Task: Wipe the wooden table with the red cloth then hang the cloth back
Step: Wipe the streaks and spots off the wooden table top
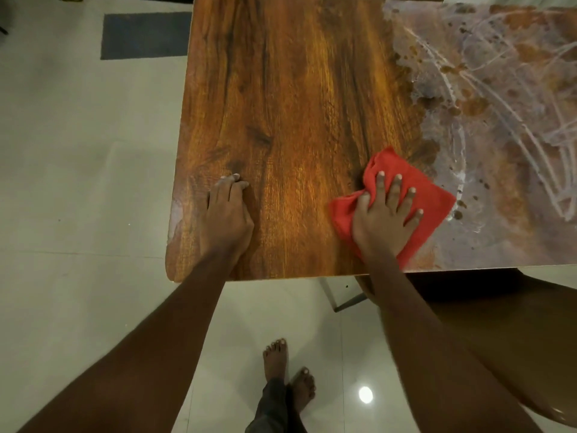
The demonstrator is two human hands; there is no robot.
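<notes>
The wooden table point(281, 104) fills the upper middle of the head view. Its left and middle part shows clean dark grain. Its right part carries a whitish, streaky film point(499, 104) with brown spots. A red cloth point(437, 198) lies bunched on the table near the front edge, at the border of that film. My right hand point(385, 217) presses flat on the red cloth with fingers spread and the thumb pinching a fold. My left hand point(229, 214) rests on the bare wood near the table's left front corner, fingers together and curled down, holding nothing.
Pale floor tiles surround the table. A dark mat point(145, 35) lies on the floor at the upper left. A brown chair seat point(515, 339) stands under the table's front edge at the right. My bare feet point(287, 370) stand on the tiles below.
</notes>
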